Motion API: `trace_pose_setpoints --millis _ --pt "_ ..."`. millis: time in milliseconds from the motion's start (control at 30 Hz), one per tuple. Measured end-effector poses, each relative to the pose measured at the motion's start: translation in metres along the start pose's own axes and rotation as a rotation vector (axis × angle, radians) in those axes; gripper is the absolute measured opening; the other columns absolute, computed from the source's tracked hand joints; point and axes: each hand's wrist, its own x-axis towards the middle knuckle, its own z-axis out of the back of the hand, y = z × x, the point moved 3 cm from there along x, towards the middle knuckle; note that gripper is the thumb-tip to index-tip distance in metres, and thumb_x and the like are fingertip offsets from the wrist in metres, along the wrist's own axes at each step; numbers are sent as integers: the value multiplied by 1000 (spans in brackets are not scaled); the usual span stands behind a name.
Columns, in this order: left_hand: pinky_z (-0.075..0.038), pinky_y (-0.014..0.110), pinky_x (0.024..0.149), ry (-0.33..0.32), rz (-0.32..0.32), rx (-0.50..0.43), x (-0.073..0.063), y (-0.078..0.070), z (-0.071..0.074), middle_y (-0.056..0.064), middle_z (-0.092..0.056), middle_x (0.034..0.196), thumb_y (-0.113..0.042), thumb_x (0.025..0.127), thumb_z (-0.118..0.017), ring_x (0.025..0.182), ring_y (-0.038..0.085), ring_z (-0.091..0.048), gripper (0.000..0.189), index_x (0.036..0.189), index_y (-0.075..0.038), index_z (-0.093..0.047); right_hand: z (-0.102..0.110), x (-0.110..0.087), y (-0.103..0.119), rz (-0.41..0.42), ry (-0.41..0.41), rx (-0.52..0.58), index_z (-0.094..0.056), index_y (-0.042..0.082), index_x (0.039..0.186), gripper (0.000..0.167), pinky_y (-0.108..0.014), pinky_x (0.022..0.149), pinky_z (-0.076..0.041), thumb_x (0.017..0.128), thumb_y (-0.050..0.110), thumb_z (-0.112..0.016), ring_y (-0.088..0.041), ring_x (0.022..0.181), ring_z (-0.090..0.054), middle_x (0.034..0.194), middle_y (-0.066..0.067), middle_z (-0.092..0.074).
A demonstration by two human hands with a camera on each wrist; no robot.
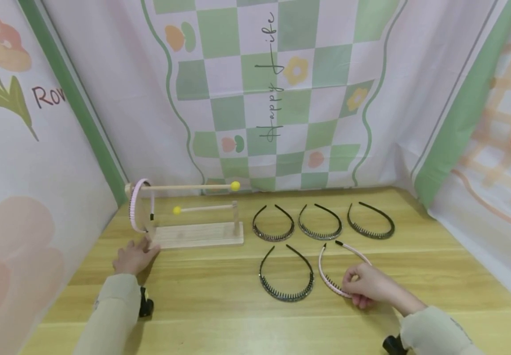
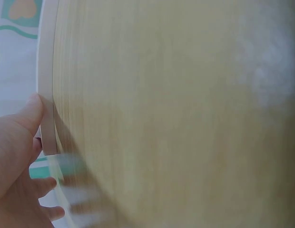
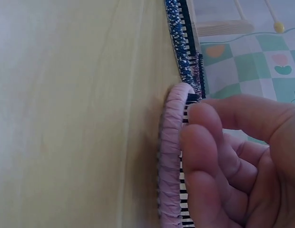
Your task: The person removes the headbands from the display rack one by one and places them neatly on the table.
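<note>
My left hand (image 1: 133, 257) holds the left end of a wooden stand (image 1: 199, 235); in the left wrist view its thumb lies against the base edge (image 2: 47, 61), the other fingers below. A pink headband (image 1: 134, 207) hangs on the stand's upper rod, which has a yellow ball at its tip. My right hand (image 1: 368, 285) is at the lower right curve of a second pink headband (image 1: 324, 273) on the table. Its curled fingers cover part of the black comb teeth (image 3: 184, 190); whether they pinch the band is hidden.
Several dark toothed headbands lie right of the stand: three in a back row (image 1: 274, 236) (image 1: 320, 235) (image 1: 372, 234), and one nearer (image 1: 287, 297) beside the pink one. A lower rod (image 1: 206, 208) points left with a yellow ball. Printed curtains (image 1: 224, 74) enclose the wooden table (image 1: 220, 320).
</note>
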Motion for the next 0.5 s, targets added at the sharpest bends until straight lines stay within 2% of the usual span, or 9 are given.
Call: trace_pose_setpoints --millis 233,500 --pt "-21 73 87 1 1 -5 0 1 -1 37 -15 138 -63 89 -35 116 62 -17 78 146 -13 -19 10 2 2 29 4 38 -57 -6 99 25 -29 42 -48 85 14 -63 -21 49 -56 59 -8 -58" --pt "-20 73 87 4 9 -7 1 1 -1 38 -14 138 -63 89 -35 117 62 -17 78 146 -13 -19 27 7 14 89 -22 78 -50 -14 111 35 -29 43 -48 88 11 -61 -19 51 -55 66 -10 -58"
